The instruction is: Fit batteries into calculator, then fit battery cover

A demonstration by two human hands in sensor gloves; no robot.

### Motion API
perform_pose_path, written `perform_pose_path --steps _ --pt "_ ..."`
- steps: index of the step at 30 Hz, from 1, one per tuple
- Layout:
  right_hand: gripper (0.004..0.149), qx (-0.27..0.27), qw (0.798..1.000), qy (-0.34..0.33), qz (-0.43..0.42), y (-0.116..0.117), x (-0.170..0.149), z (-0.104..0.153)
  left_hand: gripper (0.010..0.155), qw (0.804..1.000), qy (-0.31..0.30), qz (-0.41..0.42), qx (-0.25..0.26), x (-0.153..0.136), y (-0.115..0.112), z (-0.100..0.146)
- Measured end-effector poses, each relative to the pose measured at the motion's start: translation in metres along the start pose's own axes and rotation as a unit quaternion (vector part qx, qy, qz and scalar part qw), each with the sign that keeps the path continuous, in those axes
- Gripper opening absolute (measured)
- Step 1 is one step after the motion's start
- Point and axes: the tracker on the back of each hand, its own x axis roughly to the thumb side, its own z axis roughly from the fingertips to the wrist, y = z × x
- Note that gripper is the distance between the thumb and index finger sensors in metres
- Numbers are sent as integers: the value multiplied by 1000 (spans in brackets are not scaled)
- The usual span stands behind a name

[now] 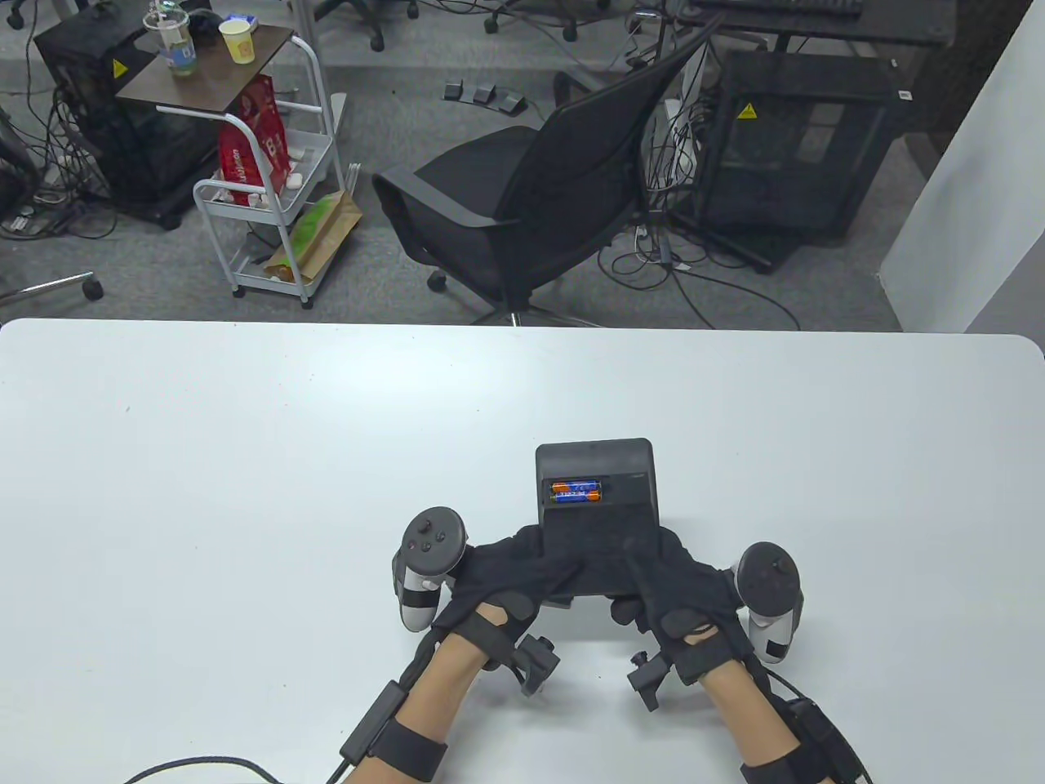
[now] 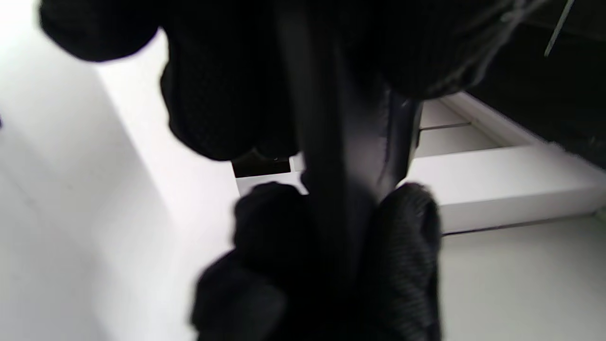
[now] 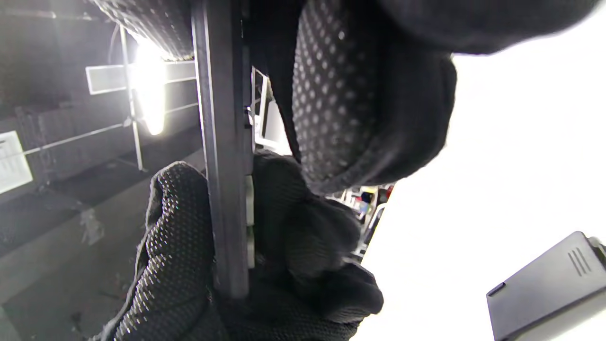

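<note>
The dark grey calculator [image 1: 596,465] is held back side up by both hands at its near end. Its battery bay is uncovered, with two orange-and-blue batteries [image 1: 576,492] lying side by side in it. My left hand [image 1: 522,572] grips the near left corner and my right hand [image 1: 669,580] grips the near right corner. In the left wrist view the calculator's edge [image 2: 341,166] sits between gloved fingers [image 2: 407,246]. In the right wrist view its edge [image 3: 222,166] is pinched between fingers [image 3: 170,227]. The dark battery cover [image 3: 544,293] lies on the table.
The white table [image 1: 245,490] stretches wide to the left, right and beyond the calculator. Past its far edge stand a black office chair [image 1: 531,196], a white trolley [image 1: 269,204] and black cabinets.
</note>
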Motion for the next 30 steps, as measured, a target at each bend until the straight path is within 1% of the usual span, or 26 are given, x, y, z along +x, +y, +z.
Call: perform_pose_path --steps 1,2,4,5,6,8,9,11,14,16,17,19,21,23,28,29,30 --pt "57 12 1000 -10 -4 0 1 -1 57 1000 -5 13 -2 1 1 0" --pt "60 18 1000 -17 -5 -1 2 -2 57 1000 -14 16 10 3 3 1" --pt "68 2 1000 -29 -8 -6 4 -2 56 999 -20 5 31 8 11 2" --pt "69 -5 999 -33 -9 -8 5 -2 56 999 -21 0 43 9 15 3" --pt "70 -12 999 -36 -6 -10 5 -1 56 998 -18 -4 67 10 22 5" --pt "71 -13 999 -42 14 -11 5 0 55 995 -11 -2 99 10 35 8" --pt "71 -6 999 -42 25 -9 5 1 55 992 -8 -6 124 10 43 10" --pt "71 19 997 -51 48 -1 7 1 55 987 0 -19 157 10 59 15" --pt "69 62 988 -67 124 13 15 -1 55 980 13 -28 197 8 79 21" --pt "69 89 970 -81 213 24 24 -6 55 974 22 -29 224 7 92 25" --pt "70 105 957 -84 259 30 28 -9 55 972 27 -22 233 6 97 25" --pt "71 134 933 -89 323 40 33 -14 55 968 33 -8 249 3 103 27" --pt "67 145 904 -87 393 54 36 -22 55 964 43 -13 262 1 109 29" --pt "62 149 888 -80 427 67 33 -28 55 959 55 -21 279 -1 113 31" --pt "61 172 857 -26 484 99 14 -40 54 945 76 -59 311 -2 122 37" --pt "60 177 849 -23 498 105 11 -43 54 943 79 -67 316 -2 124 37" --pt "59 177 844 -20 507 108 10 -44 54 942 79 -70 318 -2 124 38"
